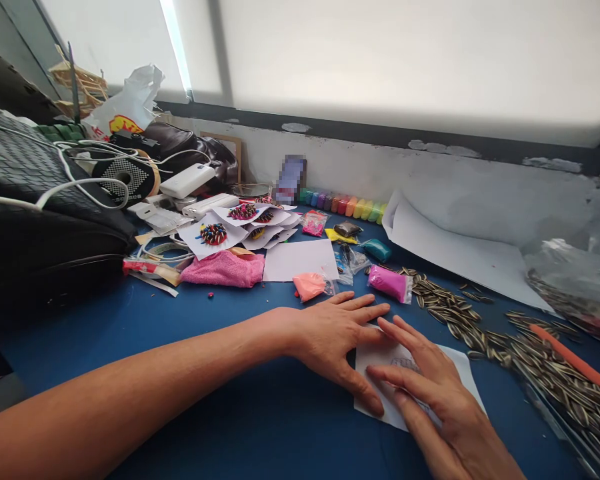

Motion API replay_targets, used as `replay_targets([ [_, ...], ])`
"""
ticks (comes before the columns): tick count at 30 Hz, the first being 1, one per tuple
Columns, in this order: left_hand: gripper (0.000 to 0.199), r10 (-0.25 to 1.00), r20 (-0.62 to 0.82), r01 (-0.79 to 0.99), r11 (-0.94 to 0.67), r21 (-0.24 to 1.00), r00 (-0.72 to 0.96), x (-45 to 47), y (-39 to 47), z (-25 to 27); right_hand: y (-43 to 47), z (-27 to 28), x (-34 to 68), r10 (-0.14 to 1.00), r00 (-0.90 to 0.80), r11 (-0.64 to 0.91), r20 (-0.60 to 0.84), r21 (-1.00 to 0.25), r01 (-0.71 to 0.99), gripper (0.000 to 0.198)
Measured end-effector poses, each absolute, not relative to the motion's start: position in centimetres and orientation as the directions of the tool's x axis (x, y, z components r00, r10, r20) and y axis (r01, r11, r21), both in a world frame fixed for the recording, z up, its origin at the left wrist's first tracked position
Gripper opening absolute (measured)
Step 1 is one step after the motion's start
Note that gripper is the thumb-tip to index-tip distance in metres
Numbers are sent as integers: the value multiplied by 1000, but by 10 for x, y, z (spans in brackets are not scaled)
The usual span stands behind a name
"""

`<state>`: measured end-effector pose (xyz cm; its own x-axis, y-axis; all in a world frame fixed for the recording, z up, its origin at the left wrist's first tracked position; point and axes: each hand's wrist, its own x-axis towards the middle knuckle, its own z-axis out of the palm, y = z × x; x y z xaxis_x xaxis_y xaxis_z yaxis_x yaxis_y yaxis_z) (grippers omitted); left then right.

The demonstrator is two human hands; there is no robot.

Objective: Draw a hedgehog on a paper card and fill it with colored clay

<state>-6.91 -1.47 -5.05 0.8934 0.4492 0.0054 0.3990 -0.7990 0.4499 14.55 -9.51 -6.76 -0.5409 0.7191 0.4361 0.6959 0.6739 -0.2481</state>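
Left hand [343, 333]: palm down, flat, fingers spread wide, nothing gripped. The thumb lies over the near-left side of the sheet [373, 355]; the index finger crosses its far-left corner, and the other fingertips reach past its far edge onto the blue tabletop [260, 427], towards the purple packet [390, 285].

Sheet: white, on the table, partly beneath both hands. It bears a line drawing [404, 363], mostly covered, so the subject cannot be read. Bare paper shows between the hands and again on the right.

Right hand [430, 387]: half open, fingers apart and loosely bent, thumb separate, no object held. It is over the middle and near-right part of the sheet, fingertips close to the left index finger. Cannot tell whether the fingertips press or hover.

Right of that: seeds [555, 367], loosely heaped, with the orange stick [575, 362] across them. The nearest seeds lie just beside the sheet's far-right corner.

Method, as judged: steady the sheet with the left palm, smooth outwards with light, even pressure, and avoid dragging the paper or sweeping seeds beneath it.
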Motion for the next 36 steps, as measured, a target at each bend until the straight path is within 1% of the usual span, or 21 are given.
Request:
replay_targets([
  [2,89,444,-8,397,-794,460,896,-69,-15,-48,-95,-67,147,728,-515,659,452,-259,706,32],
  [4,89,445,-18,401,-787,470,895,-70,-15,-47,-94,-67,147,730,-498,648,467,-242,723,32],
  [10,88,435,0,389,-806,446,901,-70,-14,-49,-95,-68,144,657,-580,700,482,-104,707,31],
  [16,90,449,26,399,-817,417,893,-69,-14,-54,-96,-64,136,605,-653,728,455,16,686,28],
  [19,88,447,28,396,-818,417,894,-68,-14,-54,-96,-63,136,596,-638,730,488,1,683,30],
  [21,86,442,25,391,-817,425,897,-69,-14,-53,-96,-64,138,608,-610,721,509,-32,692,32],
  [23,85,439,26,387,-818,426,898,-69,-14,-53,-97,-65,140,615,-602,714,510,-36,699,32],
  [26,86,444,28,394,-821,414,896,-69,-14,-54,-97,-63,137,606,-625,717,491,3,697,30],
  [31,89,444,33,392,-820,418,895,-69,-14,-55,-98,-60,128,552,-666,739,502,74,669,28],
  [33,89,441,23,388,-814,432,897,-69,-14,-53,-98,-60,129,558,-635,733,534,42,679,30],
  [34,89,441,14,390,-807,444,898,-69,-14,-52,-97,-60,131,584,-595,715,552,-3,700,31],
  [36,89,448,-10,401,-788,468,894,-69,-15,-49,-96,-58,137,675,-484,646,557,-129,752,35],
])
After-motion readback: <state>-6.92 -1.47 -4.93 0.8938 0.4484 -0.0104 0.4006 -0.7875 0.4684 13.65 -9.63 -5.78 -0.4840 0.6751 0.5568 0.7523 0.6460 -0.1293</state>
